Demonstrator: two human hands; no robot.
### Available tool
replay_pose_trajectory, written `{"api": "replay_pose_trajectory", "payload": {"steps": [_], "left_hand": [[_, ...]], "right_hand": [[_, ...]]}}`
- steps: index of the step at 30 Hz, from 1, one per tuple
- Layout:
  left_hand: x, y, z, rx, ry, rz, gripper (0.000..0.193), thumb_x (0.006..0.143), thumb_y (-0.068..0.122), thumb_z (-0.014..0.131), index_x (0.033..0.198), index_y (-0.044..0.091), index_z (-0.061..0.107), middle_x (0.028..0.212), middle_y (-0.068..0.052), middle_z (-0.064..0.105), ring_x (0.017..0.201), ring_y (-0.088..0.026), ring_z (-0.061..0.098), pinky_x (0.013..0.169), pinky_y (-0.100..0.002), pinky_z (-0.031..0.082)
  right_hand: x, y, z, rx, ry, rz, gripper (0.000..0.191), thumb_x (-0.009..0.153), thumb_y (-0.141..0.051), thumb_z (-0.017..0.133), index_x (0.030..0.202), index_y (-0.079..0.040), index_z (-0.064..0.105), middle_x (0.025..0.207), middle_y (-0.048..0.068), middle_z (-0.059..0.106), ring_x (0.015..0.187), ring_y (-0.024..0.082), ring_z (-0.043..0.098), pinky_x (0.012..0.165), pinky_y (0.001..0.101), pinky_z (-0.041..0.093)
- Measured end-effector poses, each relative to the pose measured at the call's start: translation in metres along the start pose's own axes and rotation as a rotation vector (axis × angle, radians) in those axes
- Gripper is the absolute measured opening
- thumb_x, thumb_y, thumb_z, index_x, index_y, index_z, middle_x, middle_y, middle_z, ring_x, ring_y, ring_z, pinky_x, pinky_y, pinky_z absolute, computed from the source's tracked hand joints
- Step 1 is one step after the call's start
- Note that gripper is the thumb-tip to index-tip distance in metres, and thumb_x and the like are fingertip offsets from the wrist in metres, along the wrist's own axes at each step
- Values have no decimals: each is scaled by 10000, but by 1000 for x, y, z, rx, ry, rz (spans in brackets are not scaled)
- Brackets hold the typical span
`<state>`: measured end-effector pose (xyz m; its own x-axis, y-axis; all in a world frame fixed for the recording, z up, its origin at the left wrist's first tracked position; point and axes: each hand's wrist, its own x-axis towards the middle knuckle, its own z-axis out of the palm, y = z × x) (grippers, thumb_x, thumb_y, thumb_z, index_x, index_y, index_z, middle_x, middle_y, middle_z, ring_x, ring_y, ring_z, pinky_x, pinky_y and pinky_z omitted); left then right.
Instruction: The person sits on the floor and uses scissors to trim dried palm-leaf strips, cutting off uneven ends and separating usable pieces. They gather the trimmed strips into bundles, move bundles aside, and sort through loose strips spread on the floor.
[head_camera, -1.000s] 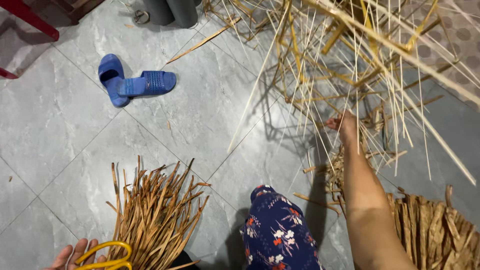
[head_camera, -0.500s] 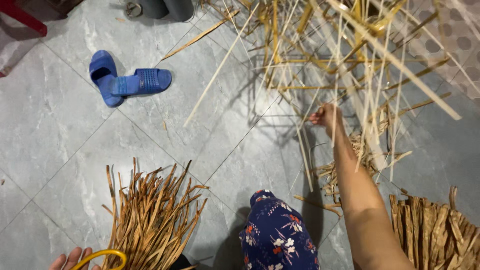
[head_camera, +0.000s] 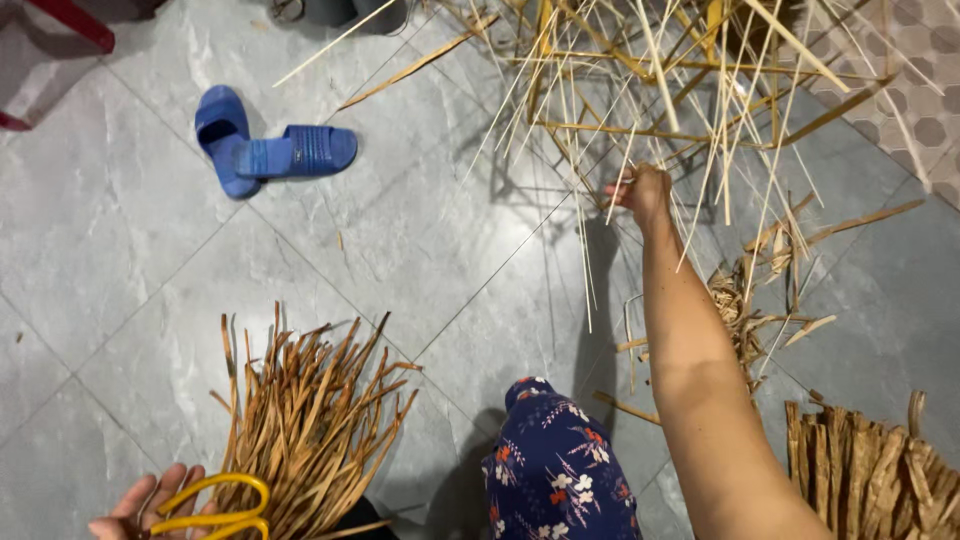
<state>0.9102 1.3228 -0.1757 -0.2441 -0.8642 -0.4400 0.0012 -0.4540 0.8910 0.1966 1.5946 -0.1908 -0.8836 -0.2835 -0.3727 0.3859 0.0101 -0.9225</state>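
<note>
From the head camera, the person's right arm stretches out across the grey tiled floor, and the right hand is clenched around a few thin pale strips, pinched at their upper part. Those strips hang down and slightly left from the fist, their lower ends trailing toward the tiles. Just above and beyond the hand spreads the big loose tangle of yellow-tan straw strips, so the grasped ones sit right at its near edge, touching it.

Down at the bottom left, the left hand lies palm up with fingers spread, and one pair of yellow-handled scissors rests across it; the hand is released rather than gripping, though the frame edge cuts off part of it, so that reading is a fair guess. The scissor handles lie against the base of a fanned bundle of brown dried strips, which spreads upward from the hand.

The count: two bundles of brown strips, the fanned one at left and a second, darker stack at the bottom right, well apart from both hands. Two blue slippers lie together at upper left, one crossing the other. A small heap of frayed scraps sits just right of the forearm. One knee in dark floral fabric shows at bottom centre.
</note>
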Motion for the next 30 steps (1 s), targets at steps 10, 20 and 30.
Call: {"api": "replay_pose_trajectory", "payload": {"steps": [10,20,30], "left_hand": [[-5,0,5,-41,-125,47,660,1088,656,286,1401,106,476,1457,-243,496,1438,-454,435,1045,-621,443],[-54,28,47,-140,-86,36,605,1074,606,330,1354,95,493,1414,-179,541,1368,-376,505,1018,-557,472],[-87,54,71,-240,-186,73,538,1118,511,347,1338,49,510,1337,-157,595,1299,-315,556,985,-477,488]], "right_hand": [[-37,-24,6,96,-73,195,583,997,-487,517,1388,-70,401,1307,384,553,1020,414,716,758,443,627],[-129,1,-19,-164,-8,182,520,961,-300,624,1414,-98,468,1205,219,653,876,381,692,656,449,577],[-251,-19,0,-1022,-291,-133,384,953,-321,677,1296,-149,688,1014,90,789,833,187,736,741,306,564]]}}
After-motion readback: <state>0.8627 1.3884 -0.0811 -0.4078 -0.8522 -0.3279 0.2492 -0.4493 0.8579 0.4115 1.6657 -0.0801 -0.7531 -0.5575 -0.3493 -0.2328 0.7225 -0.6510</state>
